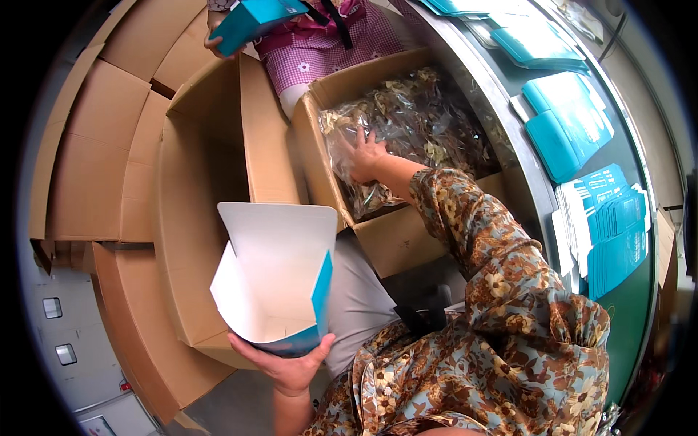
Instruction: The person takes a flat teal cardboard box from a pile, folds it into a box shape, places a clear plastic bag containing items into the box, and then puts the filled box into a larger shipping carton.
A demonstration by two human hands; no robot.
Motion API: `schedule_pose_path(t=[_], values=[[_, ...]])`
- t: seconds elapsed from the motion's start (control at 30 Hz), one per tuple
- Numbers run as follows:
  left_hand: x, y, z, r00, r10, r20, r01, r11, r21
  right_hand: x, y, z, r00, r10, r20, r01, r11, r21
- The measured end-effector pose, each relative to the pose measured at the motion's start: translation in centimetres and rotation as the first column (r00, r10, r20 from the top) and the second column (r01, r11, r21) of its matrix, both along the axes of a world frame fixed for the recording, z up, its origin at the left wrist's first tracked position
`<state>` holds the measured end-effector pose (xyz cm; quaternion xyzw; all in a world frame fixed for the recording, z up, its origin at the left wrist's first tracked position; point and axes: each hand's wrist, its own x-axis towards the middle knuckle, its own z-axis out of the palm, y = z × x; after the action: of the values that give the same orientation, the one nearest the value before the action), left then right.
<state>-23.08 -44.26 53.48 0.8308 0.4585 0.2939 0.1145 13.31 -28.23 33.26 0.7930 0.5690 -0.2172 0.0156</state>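
My left hand (291, 369) grips a teal carton (280, 291) from below, the thumb and fingers on either side of its base. The carton's white inside faces up, its flaps stand open, and I see nothing in it. My right hand (369, 158) reaches into a brown cardboard box (400, 240), its fingers spread over clear plastic bags (429, 116) filled with dried, brown and cream leafy-looking pieces. The fingertips rest on or just above the plastic; I cannot tell which.
A tall open cardboard box (193, 254) stands at the left, with more cardboard (98, 145) beyond. Across from me a person in a pink checked apron (320, 58) holds another teal carton (254, 25). Flat teal cartons (571, 123) lie stacked on the green-topped table (625, 327) at right.
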Motion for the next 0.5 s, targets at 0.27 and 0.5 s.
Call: schedule_pose_path(t=[0.27,0.5], values=[[2.0,1.5,0.7,0.99,-0.133,-0.042,0.133,0.991,0.004,4.2,-2.3,0.4,0.967,-0.153,-0.204,0.201,0.95,0.24],[4.5,6.0,-2.0,0.943,-0.322,-0.089,0.331,0.935,0.127,12.7,-10.1,10.5,0.18,0.086,-0.98,0.908,0.368,0.199]])
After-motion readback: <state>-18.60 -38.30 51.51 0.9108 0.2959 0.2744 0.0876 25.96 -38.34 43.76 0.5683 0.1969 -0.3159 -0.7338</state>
